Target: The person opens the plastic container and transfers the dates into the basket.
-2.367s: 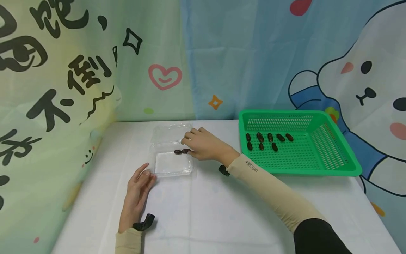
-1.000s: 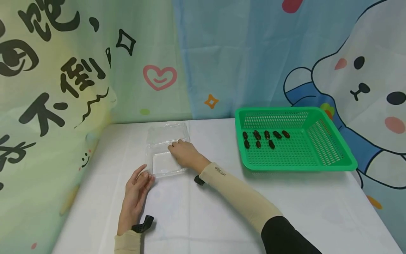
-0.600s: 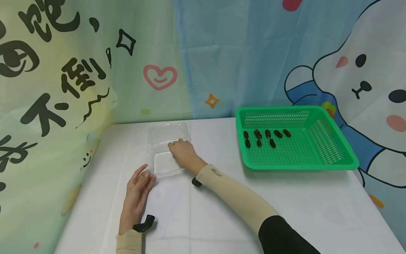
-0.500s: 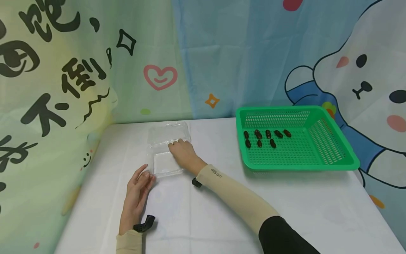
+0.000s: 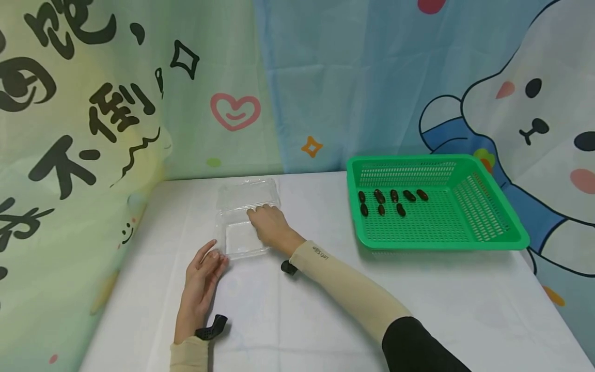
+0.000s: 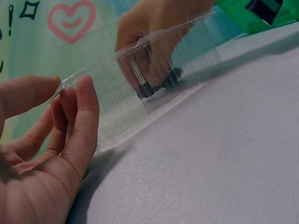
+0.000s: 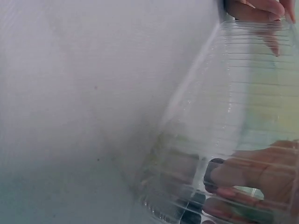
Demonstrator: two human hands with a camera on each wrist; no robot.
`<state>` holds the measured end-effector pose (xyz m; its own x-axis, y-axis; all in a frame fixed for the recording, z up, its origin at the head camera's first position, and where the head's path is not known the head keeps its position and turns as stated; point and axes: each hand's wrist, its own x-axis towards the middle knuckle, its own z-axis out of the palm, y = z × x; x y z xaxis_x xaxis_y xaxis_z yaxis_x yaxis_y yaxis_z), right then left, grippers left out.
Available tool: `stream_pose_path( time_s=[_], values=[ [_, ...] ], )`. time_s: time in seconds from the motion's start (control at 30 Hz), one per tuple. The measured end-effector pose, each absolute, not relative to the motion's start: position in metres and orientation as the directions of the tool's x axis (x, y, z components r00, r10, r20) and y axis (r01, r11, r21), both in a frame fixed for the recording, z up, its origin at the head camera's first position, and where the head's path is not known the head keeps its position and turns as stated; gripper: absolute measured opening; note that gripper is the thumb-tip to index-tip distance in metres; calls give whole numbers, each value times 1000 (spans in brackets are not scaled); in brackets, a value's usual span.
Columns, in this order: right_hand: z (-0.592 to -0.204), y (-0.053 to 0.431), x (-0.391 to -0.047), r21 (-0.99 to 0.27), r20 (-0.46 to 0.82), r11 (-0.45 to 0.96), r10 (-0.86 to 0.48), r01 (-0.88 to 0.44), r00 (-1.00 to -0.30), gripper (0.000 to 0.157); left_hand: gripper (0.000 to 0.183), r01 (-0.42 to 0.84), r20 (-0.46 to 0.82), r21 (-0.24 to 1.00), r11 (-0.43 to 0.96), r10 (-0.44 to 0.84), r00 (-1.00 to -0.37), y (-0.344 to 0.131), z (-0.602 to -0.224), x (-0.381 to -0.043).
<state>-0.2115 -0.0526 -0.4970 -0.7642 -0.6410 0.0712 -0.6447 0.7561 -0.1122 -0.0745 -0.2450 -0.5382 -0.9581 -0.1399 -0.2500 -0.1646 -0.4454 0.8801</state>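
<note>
A clear plastic clamshell box lies on the white table with its lid folded back. My left hand pinches the box's near left corner between thumb and fingers, as the left wrist view shows. My right hand reaches down inside the box with bent fingers. Through the clear wall, its fingertips pinch a dark brown date, with a second date close beside it. In the right wrist view a date sits against the fingertips. From the head view, my right hand hides both dates.
A green perforated basket stands to the right at the back, with several dates in two rows on its left side. Behind the table hangs a printed cloth. My right sleeve crosses the front right of the table.
My right hand has moved left and deeper into the box, covering the two dates seen earlier; for the last second it has barely shifted. The left hand stays at the corner.
</note>
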Motion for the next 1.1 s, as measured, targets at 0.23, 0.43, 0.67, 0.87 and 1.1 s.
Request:
stream_pose_path(
  time_s=[0.23,0.43,0.67,0.87,1.1],
  values=[
    [-490,-49,-212,-380,62,737,-582,-558,-811,14,46,-163,-250,874,-457,-136,-959,-245,-537,-75],
    [-483,-43,-217,-703,54,596,-499,-389,-865,23,50,-182,-271,870,-459,-135,-953,-245,-536,-76],
    [-478,-32,-218,-970,-147,241,-451,39,-881,23,49,-182,-276,867,-464,-143,-951,-245,-537,-76],
    [-472,-17,-216,-949,-277,4,-491,316,-826,30,49,-181,-275,867,-464,-141,-951,-245,-538,-75],
    [-458,3,-214,-925,-249,-113,-542,363,-803,29,49,-172,-268,866,-469,-148,-952,-245,-538,-74]
  ],
)
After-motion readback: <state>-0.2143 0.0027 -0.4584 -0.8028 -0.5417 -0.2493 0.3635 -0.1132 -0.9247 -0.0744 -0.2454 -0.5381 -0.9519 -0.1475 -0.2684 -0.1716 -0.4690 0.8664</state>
